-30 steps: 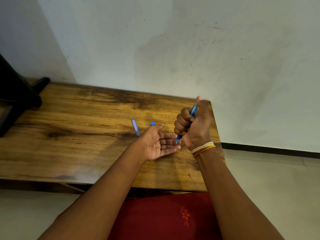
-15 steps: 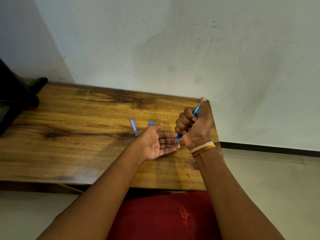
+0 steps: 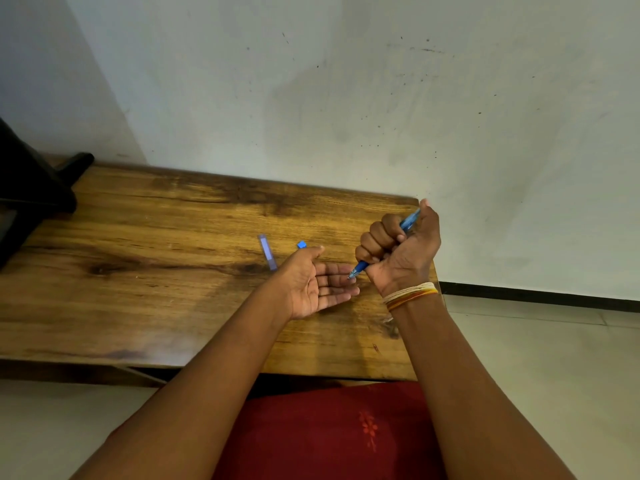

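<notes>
My right hand (image 3: 398,252) grips a blue pen (image 3: 360,267) in its fist, tip pointing down and left, thumb near the pen's upper end. The pen's tip sits just above the fingertips of my left hand (image 3: 318,282), which lies palm up with straight fingers over the wooden table (image 3: 138,271). A translucent pale-blue pen part (image 3: 267,251) lies on the table just left of my left hand. Behind my left thumb a small blue cap (image 3: 301,244) rests on the wood.
A dark object (image 3: 31,192) stands at the table's far left. The table backs against a pale wall (image 3: 346,98); its right edge ends by my right wrist, with tiled floor (image 3: 536,358) beyond. Red cloth (image 3: 329,434) covers my lap below the front edge.
Both hands keep almost the same pose; the pen tip stays at my left fingertips. Only the camera view has shifted slightly.
</notes>
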A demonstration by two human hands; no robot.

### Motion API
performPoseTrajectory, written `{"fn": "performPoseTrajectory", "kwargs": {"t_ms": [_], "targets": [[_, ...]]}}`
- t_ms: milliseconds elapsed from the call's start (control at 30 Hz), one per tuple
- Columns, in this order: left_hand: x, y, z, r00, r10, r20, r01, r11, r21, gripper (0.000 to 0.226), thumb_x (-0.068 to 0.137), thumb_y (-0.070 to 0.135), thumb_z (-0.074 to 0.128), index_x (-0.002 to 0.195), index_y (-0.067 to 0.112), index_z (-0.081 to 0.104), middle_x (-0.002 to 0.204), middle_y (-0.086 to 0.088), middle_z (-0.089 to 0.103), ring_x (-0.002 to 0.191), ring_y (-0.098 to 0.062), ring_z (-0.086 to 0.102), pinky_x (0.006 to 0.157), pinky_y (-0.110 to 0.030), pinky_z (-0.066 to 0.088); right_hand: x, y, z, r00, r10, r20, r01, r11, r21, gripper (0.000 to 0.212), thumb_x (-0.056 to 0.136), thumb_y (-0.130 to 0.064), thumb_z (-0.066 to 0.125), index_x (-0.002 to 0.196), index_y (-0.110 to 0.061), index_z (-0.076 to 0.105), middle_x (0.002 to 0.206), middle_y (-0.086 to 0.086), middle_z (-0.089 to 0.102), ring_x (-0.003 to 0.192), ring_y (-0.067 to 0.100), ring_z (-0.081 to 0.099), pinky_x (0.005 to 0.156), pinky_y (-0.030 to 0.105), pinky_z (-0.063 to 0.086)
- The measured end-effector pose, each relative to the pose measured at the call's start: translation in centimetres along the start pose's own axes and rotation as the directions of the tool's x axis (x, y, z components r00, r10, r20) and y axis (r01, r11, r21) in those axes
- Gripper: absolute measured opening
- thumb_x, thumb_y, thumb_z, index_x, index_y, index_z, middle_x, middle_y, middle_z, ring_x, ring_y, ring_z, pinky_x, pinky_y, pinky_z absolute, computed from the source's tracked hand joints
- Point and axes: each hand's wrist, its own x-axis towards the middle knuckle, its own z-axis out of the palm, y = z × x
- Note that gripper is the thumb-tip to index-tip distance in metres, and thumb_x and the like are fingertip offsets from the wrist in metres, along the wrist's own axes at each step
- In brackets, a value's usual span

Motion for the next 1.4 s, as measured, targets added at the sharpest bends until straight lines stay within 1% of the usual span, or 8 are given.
{"fn": "performPoseTrajectory", "kwargs": {"t_ms": [200,400,600,733,900,1033,1200,1400], "targets": [[-0.05,0.04,-0.02,1.000,0.000,-0.021,0.000,1.000,-0.006,0.056,0.099,0.042,0.036,0.091,-0.006,0.064,0.069,-0.021,0.071,0.081,-0.036,0.069,0.070,-0.037,0.057,0.14,0.24,0.53,0.998,-0.001,0.068,0.005,0.998,-0.058,0.059,0.090,-0.055,0.027,0.041,-0.021,0.028,0.038,-0.006,0.019,0.041,0.012,0.008,0.046,0.021,0.010],[-0.13,-0.02,-0.03,1.000,0.004,-0.025,-0.004,1.000,-0.014,0.055,0.099,0.040,0.036,0.090,-0.006,0.065,0.071,-0.021,0.072,0.079,-0.035,0.070,0.066,-0.035,0.058,0.11,0.29,0.21,1.000,-0.007,0.025,0.008,1.000,-0.018,0.063,0.089,-0.062,0.028,0.042,-0.021,0.027,0.039,-0.006,0.018,0.038,0.010,0.011,0.045,0.020,0.011],[-0.14,-0.04,-0.03,1.000,0.009,-0.025,-0.010,1.000,-0.026,0.057,0.100,0.039,0.035,0.087,-0.007,0.066,0.072,-0.022,0.072,0.082,-0.037,0.069,0.074,-0.037,0.056,0.08,0.11,0.09,1.000,0.008,-0.021,-0.007,0.999,0.051,0.060,0.088,-0.056,0.028,0.040,-0.021,0.029,0.037,-0.007,0.019,0.041,0.012,0.008,0.046,0.019,0.013],[-0.10,-0.03,-0.03,1.000,0.010,-0.028,-0.011,1.000,-0.023,0.057,0.100,0.039,0.034,0.088,-0.007,0.066,0.072,-0.021,0.072,0.082,-0.037,0.069,0.073,-0.037,0.056,-0.01,0.12,0.25,1.000,0.018,-0.002,-0.018,0.999,0.040,0.064,0.089,-0.062,0.027,0.040,-0.021,0.028,0.037,-0.006,0.019,0.043,0.013,0.007,0.045,0.020,0.011],[0.06,-0.13,-0.05,1.000,0.007,-0.023,-0.008,1.000,-0.023,0.056,0.099,0.039,0.035,0.088,-0.005,0.066,0.070,-0.020,0.072,0.078,-0.035,0.070,0.070,-0.036,0.057,-0.03,0.07,0.49,0.999,0.006,0.032,-0.006,1.000,-0.009,0.059,0.090,-0.055,0.027,0.041,-0.021,0.027,0.039,-0.006,0.018,0.042,0.013,0.007,0.046,0.021,0.010],[0.26,-0.12,-0.15,1.000,0.009,-0.023,-0.010,1.000,-0.021,0.055,0.099,0.040,0.036,0.088,-0.005,0.066,0.070,-0.020,0.072,0.071,-0.034,0.072,0.066,-0.035,0.058,-0.07,0.21,0.65,0.998,-0.001,0.061,0.005,0.998,-0.061,0.061,0.091,-0.058,0.026,0.042,-0.021,0.026,0.041,-0.006,0.015,0.042,0.012,0.006,0.047,0.022,0.009],[0.31,-0.13,-0.15,1.000,0.008,-0.025,-0.009,1.000,-0.019,0.054,0.099,0.040,0.036,0.088,-0.004,0.065,0.068,-0.020,0.072,0.069,-0.034,0.072,0.063,-0.034,0.058,0.00,0.12,0.51,0.997,0.002,0.083,0.002,0.999,-0.043,0.058,0.089,-0.054,0.027,0.041,-0.021,0.028,0.039,-0.006,0.019,0.042,0.012,0.007,0.047,0.021,0.010],[0.29,-0.19,-0.13,1.000,0.010,-0.030,-0.011,1.000,-0.018,0.054,0.099,0.039,0.036,0.088,-0.004,0.066,0.068,-0.020,0.072,0.071,-0.034,0.072,0.067,-0.035,0.058,0.04,0.15,0.40,0.997,0.019,0.078,-0.018,1.000,-0.010,0.061,0.091,-0.056,0.026,0.041,-0.021,0.028,0.038,-0.006,0.019,0.042,0.013,0.006,0.047,0.021,0.009]]}}
